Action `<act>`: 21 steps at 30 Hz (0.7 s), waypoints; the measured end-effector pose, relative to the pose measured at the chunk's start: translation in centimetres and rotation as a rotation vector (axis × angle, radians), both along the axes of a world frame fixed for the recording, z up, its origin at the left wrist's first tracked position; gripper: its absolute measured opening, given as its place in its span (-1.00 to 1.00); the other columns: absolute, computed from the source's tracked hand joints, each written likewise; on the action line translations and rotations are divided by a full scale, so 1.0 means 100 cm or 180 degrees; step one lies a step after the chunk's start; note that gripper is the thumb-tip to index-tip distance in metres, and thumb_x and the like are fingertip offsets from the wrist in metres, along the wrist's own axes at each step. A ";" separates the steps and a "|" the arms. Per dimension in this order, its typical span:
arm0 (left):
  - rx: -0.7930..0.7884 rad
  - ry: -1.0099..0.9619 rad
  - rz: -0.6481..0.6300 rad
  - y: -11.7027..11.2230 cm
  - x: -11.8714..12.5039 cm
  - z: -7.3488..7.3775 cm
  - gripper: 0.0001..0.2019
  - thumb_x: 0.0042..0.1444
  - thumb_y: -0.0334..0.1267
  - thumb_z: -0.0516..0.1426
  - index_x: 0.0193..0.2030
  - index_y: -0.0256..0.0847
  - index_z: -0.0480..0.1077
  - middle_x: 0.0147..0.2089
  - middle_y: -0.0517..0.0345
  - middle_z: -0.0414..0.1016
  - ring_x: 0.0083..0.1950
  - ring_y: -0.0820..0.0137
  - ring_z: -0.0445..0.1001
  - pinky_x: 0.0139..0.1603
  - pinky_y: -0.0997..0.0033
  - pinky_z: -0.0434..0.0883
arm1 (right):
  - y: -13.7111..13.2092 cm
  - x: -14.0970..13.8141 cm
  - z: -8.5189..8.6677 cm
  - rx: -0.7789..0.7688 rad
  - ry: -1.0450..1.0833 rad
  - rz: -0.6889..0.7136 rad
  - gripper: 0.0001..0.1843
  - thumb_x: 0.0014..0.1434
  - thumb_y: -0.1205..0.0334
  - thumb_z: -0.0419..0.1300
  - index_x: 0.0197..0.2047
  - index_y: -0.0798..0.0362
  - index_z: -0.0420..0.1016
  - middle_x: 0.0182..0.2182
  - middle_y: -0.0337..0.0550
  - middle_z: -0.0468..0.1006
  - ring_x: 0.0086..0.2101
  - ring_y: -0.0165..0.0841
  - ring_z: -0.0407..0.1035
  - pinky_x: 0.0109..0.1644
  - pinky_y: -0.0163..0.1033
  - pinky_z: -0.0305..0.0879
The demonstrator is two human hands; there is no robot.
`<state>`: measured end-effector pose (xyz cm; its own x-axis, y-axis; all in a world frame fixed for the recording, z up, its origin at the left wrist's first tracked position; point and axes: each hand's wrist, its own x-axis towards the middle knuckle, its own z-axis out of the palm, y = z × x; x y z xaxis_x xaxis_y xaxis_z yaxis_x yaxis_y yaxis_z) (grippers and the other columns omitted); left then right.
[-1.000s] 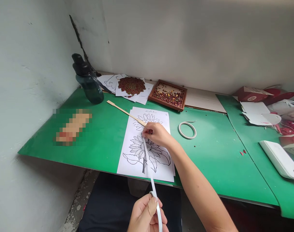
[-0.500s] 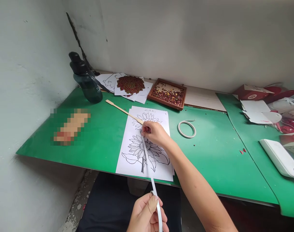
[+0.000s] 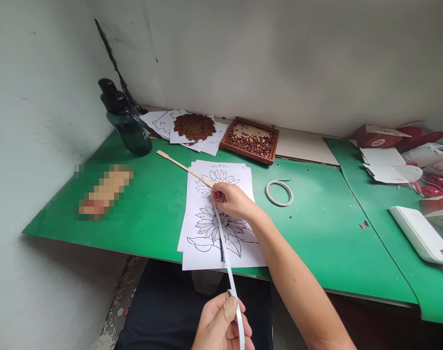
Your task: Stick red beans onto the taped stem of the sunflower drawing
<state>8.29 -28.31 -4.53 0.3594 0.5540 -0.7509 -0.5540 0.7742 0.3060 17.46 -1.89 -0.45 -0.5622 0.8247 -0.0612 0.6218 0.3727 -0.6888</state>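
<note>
My right hand (image 3: pixel 230 198) is closed in a pinch over the sunflower drawing (image 3: pixel 203 257), holding the near end of a thin bamboo stick (image 3: pixel 183 166). The stick's flat, wider far end points up and left. From the same pinch a narrow white strip (image 3: pixel 229 273) runs down over the page and past the table edge. Below that edge, my left hand (image 3: pixel 221 318) is closed around the strip, thumb pressed on it. The strip's lower end leaves the picture. My right fingertips hide how strip and stick meet.
A coil of white strip (image 3: pixel 279 193) lies right of the drawing. Behind are a wooden tray (image 3: pixel 249 159) of beans, papers with a bean pile (image 3: pixel 194 128), and a dark bottle (image 3: pixel 128 124). A white device (image 3: pixel 420 236) and red box (image 3: pixel 377 136) are at right.
The top sunflower sheet has slid right and turned slightly, so another sheet shows along its left side. Both hands keep their hold, with the strip still stretched between them.
</note>
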 end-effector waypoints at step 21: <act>0.0045 -0.0311 0.0555 0.010 0.036 0.029 -0.29 -0.22 0.24 0.49 -0.17 -0.31 0.43 -0.37 0.05 0.58 -0.38 0.31 0.59 -0.34 0.43 0.36 | -0.104 0.047 0.065 -0.0144 0.0174 -0.0602 -0.82 0.43 0.17 0.08 -0.19 -0.02 0.46 -0.25 -0.15 0.57 -0.26 -0.30 0.40 -0.19 -0.23 0.29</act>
<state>11.91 -27.30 -1.64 0.3279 0.6245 -0.7088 -0.7070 0.6599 0.2544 22.20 -12.26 6.09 -0.4009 0.9131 -0.0743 0.6390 0.2206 -0.7369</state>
